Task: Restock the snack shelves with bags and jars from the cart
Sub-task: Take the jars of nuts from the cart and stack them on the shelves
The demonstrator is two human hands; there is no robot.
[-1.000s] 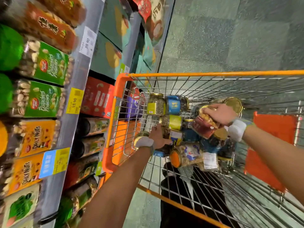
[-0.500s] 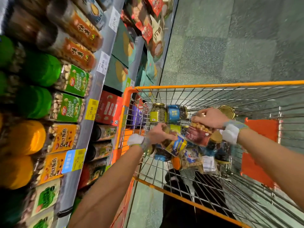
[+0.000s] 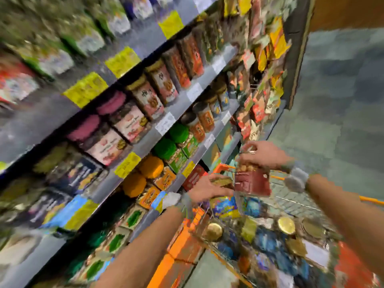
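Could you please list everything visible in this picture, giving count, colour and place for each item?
Red-labelled clear jar of nuts: one, red label, held above the cart.
Blue-and-yellow-labelled jar: one, blurred, beside the red one, in the left hand.
Orange wire cart: one, orange, lower right.
Gold-lidded jars: several, mixed labels, in the cart.
Pink-lidded jars: two, pink lids, middle shelf.
Green-lidded jars: two, green lids, shelf below.
Orange-lidded jars: two, orange lids, beside the green ones.
Yellow price tags: several, yellow, along shelf edges.
Hanging snack bags: many, red and yellow, shelf end.
Grey metal shelves: several tiers, grey, left.
Left hand: one, grips the blue-and-yellow jar.
Right hand: one, grips the red jar's top.
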